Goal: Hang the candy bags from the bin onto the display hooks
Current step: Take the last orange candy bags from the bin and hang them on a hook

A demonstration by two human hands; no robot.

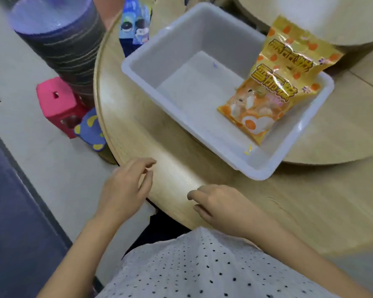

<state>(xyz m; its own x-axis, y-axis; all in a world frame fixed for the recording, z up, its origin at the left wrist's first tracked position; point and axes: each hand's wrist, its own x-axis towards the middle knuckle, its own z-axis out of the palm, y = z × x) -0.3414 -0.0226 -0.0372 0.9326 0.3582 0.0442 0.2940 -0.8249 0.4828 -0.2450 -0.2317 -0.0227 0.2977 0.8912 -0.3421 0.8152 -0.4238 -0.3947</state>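
One orange-and-gold candy bag (278,87) leans against the right wall of the white plastic bin (170,50), its top poking over the rim. The glossy, crinkled film is likely light, soft and slippery, so pinch the flat sealed top edge. The left hand (125,188) and right hand (220,203) are loosely curled and empty at the tabletop's (127,125) near edge.

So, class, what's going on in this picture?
A person is at a round wooden table. The left hand and right hand are empty, fingers loosely curled, near the table's near edge. The white bin ahead holds orange candy bags, seemingly two, leaning at its far right corner. Neither hand touches a bag.
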